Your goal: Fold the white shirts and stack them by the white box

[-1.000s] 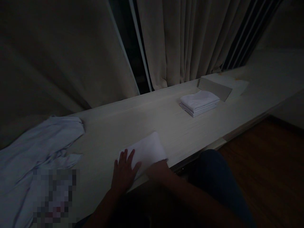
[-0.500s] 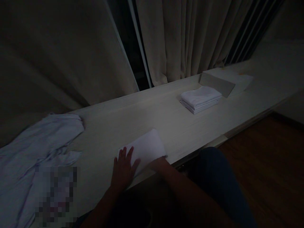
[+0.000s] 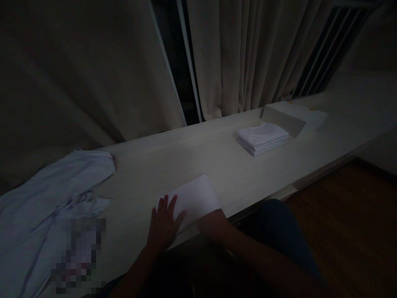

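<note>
A folded white cloth [image 3: 198,196] lies near the front edge of the pale surface. My left hand [image 3: 163,223] rests flat on its left end, fingers spread. At the cloth's near right edge is my right hand [image 3: 212,222], bent inward against it; its fingers are dark and mostly out of sight, so I cannot make out whether they grip. Farther right sits a neat stack of folded white cloths [image 3: 262,136]. Off to the left, a loose, crumpled heap of white cloth [image 3: 62,186] spreads over the surface.
Behind the stack stands a white box-like object [image 3: 283,118] with an angled panel. Beige curtains [image 3: 229,62] hang along the back of the long pale ledge [image 3: 149,165]. A blurred-out patch [image 3: 76,256] covers something at lower left. Wooden floor [image 3: 347,219] shows at right.
The view has shifted slightly, so everything sits a little lower in the picture. My left hand stays flat on the cloth and my right hand stays at its near edge.
</note>
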`<state>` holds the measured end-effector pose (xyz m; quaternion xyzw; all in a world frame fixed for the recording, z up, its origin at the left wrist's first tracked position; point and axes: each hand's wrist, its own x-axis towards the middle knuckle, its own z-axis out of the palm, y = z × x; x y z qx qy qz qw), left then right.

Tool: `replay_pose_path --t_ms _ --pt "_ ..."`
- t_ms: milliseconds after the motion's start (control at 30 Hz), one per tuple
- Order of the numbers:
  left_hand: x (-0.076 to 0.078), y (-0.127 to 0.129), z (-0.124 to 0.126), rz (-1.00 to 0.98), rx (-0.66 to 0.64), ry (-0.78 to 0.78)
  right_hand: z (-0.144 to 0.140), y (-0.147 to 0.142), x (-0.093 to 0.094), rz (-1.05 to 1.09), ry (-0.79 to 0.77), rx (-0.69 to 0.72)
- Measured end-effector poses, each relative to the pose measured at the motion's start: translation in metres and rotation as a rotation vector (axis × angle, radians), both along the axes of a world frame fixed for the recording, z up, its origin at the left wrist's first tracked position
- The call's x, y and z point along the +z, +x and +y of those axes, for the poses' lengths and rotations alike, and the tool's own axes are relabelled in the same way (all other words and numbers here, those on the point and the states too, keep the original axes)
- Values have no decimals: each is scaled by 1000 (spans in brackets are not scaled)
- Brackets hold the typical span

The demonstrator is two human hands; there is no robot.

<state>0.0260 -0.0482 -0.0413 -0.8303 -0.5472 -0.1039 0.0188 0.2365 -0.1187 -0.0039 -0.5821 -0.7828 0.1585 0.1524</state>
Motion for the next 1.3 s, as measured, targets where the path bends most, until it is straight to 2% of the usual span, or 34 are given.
replay_pose_path --t_ms 200,333,400,467,567,633,733,833,933,1133,1200,1300 --pt "-2 -1 1 -6 8 -6 -64 28 -22 -152 221 -122" --pt "-4 -2 2 14 11 -13 -75 55 -21 -204 260 -249" --pt "-5 -2 3 17 10 -6 -66 61 -10 -210 294 -323" --pt "-7 -2 3 19 7 4 -49 52 7 -219 362 -302" --pt "-8 -3 3 27 0 23 -12 13 31 -229 454 -160" --pt "-9 -5 3 36 -14 28 15 -13 36 -225 471 -65" --pt "-8 -5 2 34 -15 27 48 -24 24 -221 370 -81" --pt "-7 -4 2 13 -2 17 66 -5 -2 -194 220 -149" --pt "-7 -3 2 -6 4 -3 71 12 -21 -169 177 -152" --pt "-8 -5 3 16 26 0 72 9 -26 -167 175 -136" --pt "0 -3 5 50 22 4 72 8 -26 -170 188 -135" --pt "20 8 10 94 13 37 72 8 -27 -177 199 -137"
